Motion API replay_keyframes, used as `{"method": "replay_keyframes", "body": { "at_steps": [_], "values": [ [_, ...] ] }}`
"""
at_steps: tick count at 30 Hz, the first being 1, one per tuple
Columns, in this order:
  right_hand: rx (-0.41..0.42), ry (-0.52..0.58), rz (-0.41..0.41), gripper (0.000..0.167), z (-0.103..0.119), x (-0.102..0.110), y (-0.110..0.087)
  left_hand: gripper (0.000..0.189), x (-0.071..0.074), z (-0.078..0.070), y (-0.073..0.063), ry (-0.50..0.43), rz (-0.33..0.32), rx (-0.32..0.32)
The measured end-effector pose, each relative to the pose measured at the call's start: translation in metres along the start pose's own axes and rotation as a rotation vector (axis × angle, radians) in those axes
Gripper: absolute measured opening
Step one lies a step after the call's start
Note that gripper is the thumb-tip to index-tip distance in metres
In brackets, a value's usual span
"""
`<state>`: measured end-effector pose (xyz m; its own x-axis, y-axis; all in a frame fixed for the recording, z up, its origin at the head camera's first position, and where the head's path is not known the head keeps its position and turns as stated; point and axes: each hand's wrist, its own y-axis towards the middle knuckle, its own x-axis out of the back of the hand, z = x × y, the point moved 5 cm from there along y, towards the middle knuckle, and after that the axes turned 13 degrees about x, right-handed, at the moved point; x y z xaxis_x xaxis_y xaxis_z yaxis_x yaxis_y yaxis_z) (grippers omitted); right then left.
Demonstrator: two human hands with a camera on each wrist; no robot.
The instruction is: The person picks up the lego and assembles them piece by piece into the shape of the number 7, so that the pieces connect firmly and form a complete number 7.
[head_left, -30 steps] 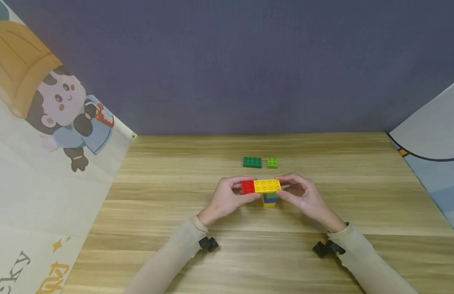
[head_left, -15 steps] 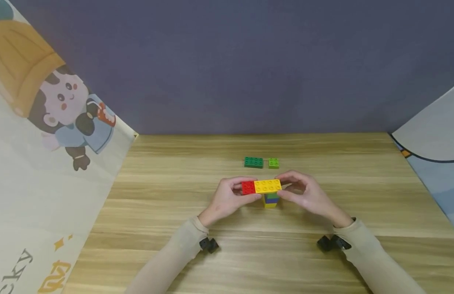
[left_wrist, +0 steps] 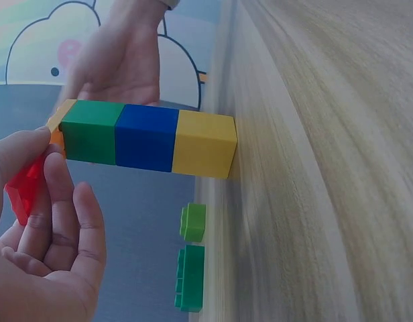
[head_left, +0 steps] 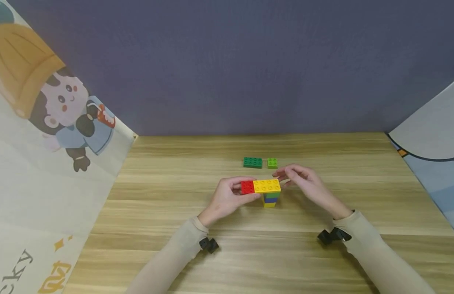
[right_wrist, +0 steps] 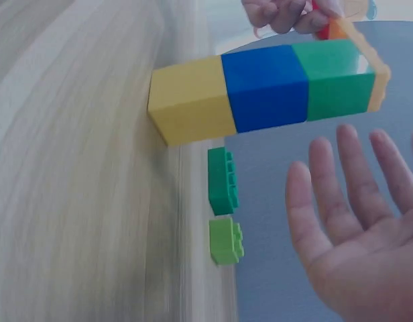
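A tower stands upright on the table, with a yellow block (left_wrist: 205, 143) at the bottom, a blue block (left_wrist: 146, 137) above it and a green block (left_wrist: 91, 132) over that. Across its top lies a flat yellow brick (head_left: 266, 185) with studs, overhanging to the left. A red brick (head_left: 247, 187) sits at that overhanging end. My left hand (head_left: 228, 200) pinches the red brick between thumb and fingers, its thumb tip reaching along the yellow brick. Just right of the tower, my right hand (right_wrist: 367, 235) is apart from it, fingers spread and holding nothing.
Behind the tower a dark green brick (head_left: 253, 162) and a smaller lime green brick (head_left: 272, 163) lie side by side on the wooden table (head_left: 168, 163). A dark blue panel (head_left: 249, 73) rises at the table's back edge, with printed walls left and right.
My right hand has let go of the yellow brick's right end and moved slightly up and to the right. The left hand keeps its hold, and the tower stays in place.
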<state>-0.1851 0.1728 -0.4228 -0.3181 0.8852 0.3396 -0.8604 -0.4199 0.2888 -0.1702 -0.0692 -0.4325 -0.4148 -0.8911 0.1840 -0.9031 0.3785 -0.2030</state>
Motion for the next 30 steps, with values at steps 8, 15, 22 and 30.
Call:
{"method": "replay_keyframes", "body": {
  "at_steps": [8,15,22,30],
  "values": [
    [-0.111,-0.149,0.027,0.033,-0.017,0.007,0.013,0.047,-0.002,0.0,0.002,-0.008,0.001,0.011],
    [-0.16,-0.21,0.037,0.039,-0.027,0.016,0.024,0.046,-0.005,-0.001,0.003,-0.002,0.01,0.014],
    [-0.116,-0.309,0.044,0.034,-0.038,0.027,0.044,0.046,-0.008,-0.005,0.013,-0.02,-0.004,0.024],
    [-0.038,-0.377,0.069,0.032,-0.049,0.033,0.068,0.046,-0.01,-0.008,0.024,-0.017,-0.043,0.026]
  ]
}}
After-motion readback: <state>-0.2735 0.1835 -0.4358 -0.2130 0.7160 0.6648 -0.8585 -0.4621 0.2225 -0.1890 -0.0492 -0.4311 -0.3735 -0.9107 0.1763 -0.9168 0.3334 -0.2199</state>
